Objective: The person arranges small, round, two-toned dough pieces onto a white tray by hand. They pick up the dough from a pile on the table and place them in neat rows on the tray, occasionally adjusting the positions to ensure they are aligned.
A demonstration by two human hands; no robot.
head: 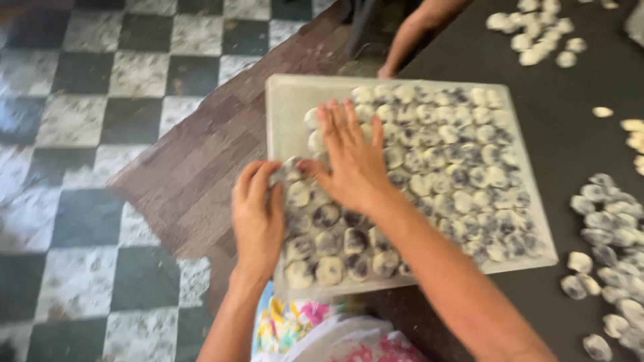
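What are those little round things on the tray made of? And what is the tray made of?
The round pieces look like soft dough, pale and floury with dark purple patches, perhaps a filling showing through. The tray looks like thin, pale plastic or dusted metal; its matte, whitish rim leaves that open. The left hand and right hand rest on the pieces.

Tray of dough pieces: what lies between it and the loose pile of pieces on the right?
In the head view, only bare dark tabletop separates the tray from the right-hand pile; no pieces lie in that strip.
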